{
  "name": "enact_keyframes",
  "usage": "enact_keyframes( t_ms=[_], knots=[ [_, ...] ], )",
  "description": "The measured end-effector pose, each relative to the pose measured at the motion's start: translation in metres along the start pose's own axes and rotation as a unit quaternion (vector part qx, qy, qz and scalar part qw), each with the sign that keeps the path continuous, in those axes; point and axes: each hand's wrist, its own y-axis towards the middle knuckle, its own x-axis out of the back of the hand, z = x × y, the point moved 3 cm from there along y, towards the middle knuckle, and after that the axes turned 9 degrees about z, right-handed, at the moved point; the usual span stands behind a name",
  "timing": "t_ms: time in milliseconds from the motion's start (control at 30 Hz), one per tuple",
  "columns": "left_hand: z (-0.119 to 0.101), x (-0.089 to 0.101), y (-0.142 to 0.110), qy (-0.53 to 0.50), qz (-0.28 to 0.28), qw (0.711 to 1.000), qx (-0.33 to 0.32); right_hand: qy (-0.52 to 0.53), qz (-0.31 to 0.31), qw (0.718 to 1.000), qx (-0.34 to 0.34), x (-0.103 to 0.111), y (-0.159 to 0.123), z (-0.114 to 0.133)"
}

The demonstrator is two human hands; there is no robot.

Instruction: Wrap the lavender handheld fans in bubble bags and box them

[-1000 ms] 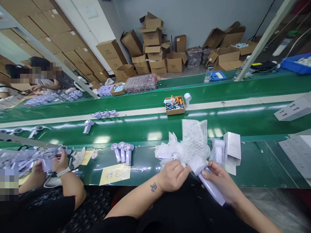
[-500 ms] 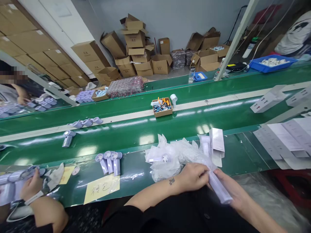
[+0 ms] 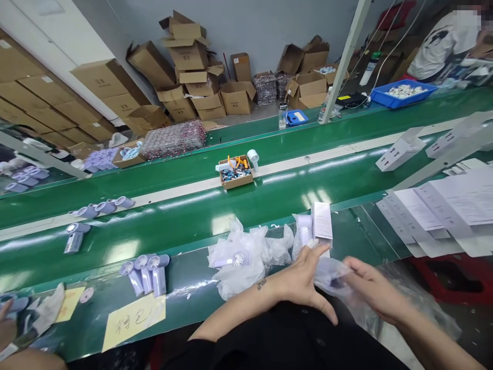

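Note:
My left hand [image 3: 302,280] is open, its thumb spread wide, fingers reaching to the near end of a white box [image 3: 322,221]. Beside that box a lavender handheld fan [image 3: 305,229] lies in bubble wrap. My right hand [image 3: 365,282] is closed on a lavender handheld fan in a translucent bag [image 3: 333,272], close to my body; the bag hides most of its shape. Left of my hands, another lavender fan [image 3: 238,258] rests on a heap of bubble-wrap bags [image 3: 231,288].
Three lavender fans [image 3: 154,272] stand near a yellow handwritten paper [image 3: 133,321]. White folded boxes [image 3: 435,210] line the right side. A small carton of parts [image 3: 235,177] sits across the green conveyor [image 3: 185,205]. A co-worker's hand [image 3: 7,324] shows at the left edge.
My left hand has let go of the bagged fan and moved toward the white box, thumb spreading. My right hand keeps the bagged fan and has turned it. The view has swung right.

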Motion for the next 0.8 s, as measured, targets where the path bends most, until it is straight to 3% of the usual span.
enact_keyframes(
  t_ms=[67,100,167,200,267,333,367,433,533,633,733,800],
  knots=[
    [0.008,-0.008,0.005,-0.046,0.004,0.999,0.001,-0.044,0.129,0.990,-0.027,0.006,0.014,0.011],
    [0.015,-0.010,0.007,-0.076,-0.020,0.997,0.013,-0.088,0.182,0.979,-0.023,0.012,0.025,0.016],
    [0.035,-0.011,0.008,-0.138,-0.115,0.980,0.080,-0.246,0.225,0.942,0.041,0.032,0.055,0.026],
    [0.047,-0.009,0.006,-0.168,-0.167,0.963,0.127,-0.353,0.192,0.910,0.103,0.043,0.074,0.030],
    [0.069,-0.002,-0.003,-0.215,-0.245,0.922,0.208,-0.571,0.123,0.790,0.189,0.058,0.112,0.030],
    [0.086,0.008,-0.012,-0.245,-0.292,0.889,0.253,-0.709,0.116,0.656,0.229,0.065,0.144,0.022],
    [0.092,0.013,-0.015,-0.258,-0.309,0.876,0.265,-0.745,0.125,0.609,0.240,0.068,0.156,0.018],
    [0.098,0.022,-0.018,-0.295,-0.336,0.850,0.279,-0.772,0.136,0.564,0.261,0.076,0.169,0.018],
    [0.094,0.032,-0.005,-0.380,-0.354,0.816,0.253,-0.770,0.121,0.563,0.275,0.101,0.167,0.035],
    [0.083,0.041,0.025,-0.478,-0.375,0.772,0.188,-0.762,0.085,0.571,0.293,0.126,0.153,0.054],
    [0.070,0.046,0.062,-0.547,-0.388,0.727,0.145,-0.674,0.011,0.644,0.361,0.139,0.138,0.055],
    [0.063,0.045,0.082,-0.546,-0.370,0.741,0.120,-0.584,-0.065,0.701,0.403,0.141,0.127,0.044]
  ],
)
